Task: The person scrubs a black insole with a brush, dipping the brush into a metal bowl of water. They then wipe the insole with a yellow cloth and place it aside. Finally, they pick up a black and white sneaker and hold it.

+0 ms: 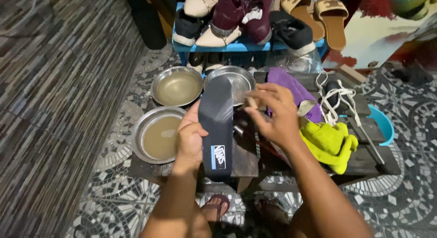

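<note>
While the left hand is clasping the dark insole upright over the surface's near edge, the right hand is hovering beside it, fingers pinching a small brush handle.

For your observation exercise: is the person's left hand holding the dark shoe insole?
Yes, the left hand grips the dark insole along its edge, holding it up over the low wooden table.

The right hand is motion-blurred, so what its fingers pinch cannot be told. The dark insole hides part of the rear metal bowl, and the top edge cuts off the shoes on the blue rack.
</note>
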